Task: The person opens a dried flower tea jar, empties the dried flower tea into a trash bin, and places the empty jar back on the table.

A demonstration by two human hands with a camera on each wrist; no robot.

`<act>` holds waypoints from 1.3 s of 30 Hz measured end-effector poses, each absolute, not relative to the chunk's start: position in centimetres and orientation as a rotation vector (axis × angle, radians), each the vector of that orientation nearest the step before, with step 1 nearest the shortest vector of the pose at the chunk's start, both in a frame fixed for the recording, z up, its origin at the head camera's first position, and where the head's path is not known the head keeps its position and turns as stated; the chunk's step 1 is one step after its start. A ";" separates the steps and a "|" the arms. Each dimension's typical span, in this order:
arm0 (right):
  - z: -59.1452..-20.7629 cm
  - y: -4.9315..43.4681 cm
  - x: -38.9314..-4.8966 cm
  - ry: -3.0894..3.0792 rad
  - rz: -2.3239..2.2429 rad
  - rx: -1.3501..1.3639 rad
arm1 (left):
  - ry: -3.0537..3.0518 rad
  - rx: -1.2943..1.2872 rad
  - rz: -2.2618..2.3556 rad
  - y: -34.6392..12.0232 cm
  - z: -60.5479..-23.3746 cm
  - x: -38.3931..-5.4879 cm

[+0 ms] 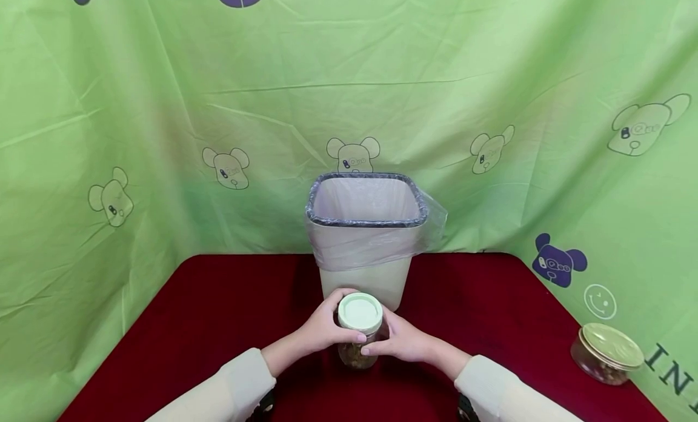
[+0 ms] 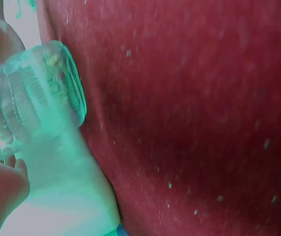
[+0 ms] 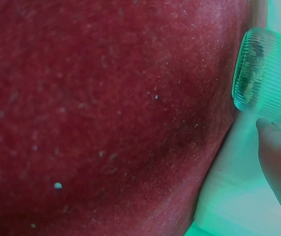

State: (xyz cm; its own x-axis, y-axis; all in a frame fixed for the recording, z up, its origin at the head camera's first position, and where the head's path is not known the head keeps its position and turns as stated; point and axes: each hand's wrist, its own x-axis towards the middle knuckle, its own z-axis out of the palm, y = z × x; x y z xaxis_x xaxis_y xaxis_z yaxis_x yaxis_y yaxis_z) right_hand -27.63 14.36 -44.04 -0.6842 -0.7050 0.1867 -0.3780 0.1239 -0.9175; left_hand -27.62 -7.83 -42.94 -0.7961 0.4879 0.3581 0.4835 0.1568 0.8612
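Green-lidded jar [image 1: 358, 316], brownish contents [image 1: 351, 354] inside, gripped by left hand [image 1: 323, 325] and right hand [image 1: 405, 339]; lined bin [image 1: 365, 249] behind.

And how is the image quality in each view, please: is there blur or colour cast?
Head view: jar and bin fairly clear; left wrist view: jar blurred; right wrist view: jar sharper; both wrist views: greenish cast, bin washed out.

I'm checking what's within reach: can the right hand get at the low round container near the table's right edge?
Probably not yet: the right hand helps the left hand hold the jar. Once freed, its way to the container over the red cloth looks open, though long.
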 end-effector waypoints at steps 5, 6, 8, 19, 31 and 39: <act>-43.9 14.3 -27.6 2.103 -1.587 -1.052 | 2.329 1.085 1.710 -8.2 -42.7 -28.4; -43.9 14.3 -27.6 2.104 -1.587 -1.053 | 2.314 1.097 1.698 -8.3 -42.6 -28.6; -43.8 14.3 -27.6 2.107 -1.585 -1.051 | 2.292 1.121 1.673 -8.4 -42.5 -28.8; -44.0 14.4 -27.6 2.113 -1.583 -1.064 | 2.281 1.124 1.629 -8.5 -42.3 -29.1; -44.0 14.3 -27.6 2.102 -1.603 -1.085 | 2.528 0.983 1.703 -7.4 -43.0 -27.3; -43.9 14.3 -27.7 2.113 -1.580 -1.079 | 2.690 0.789 1.748 -6.3 -43.2 -25.7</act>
State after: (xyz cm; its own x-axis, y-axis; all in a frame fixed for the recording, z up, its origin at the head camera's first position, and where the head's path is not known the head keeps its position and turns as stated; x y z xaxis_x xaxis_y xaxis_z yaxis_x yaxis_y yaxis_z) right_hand -27.73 14.35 -43.89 -0.6773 -0.7086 0.1980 -0.3904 0.1180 -0.9130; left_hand -25.68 -6.31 -43.15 -0.8737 0.3010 0.3823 0.4716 0.3304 0.8176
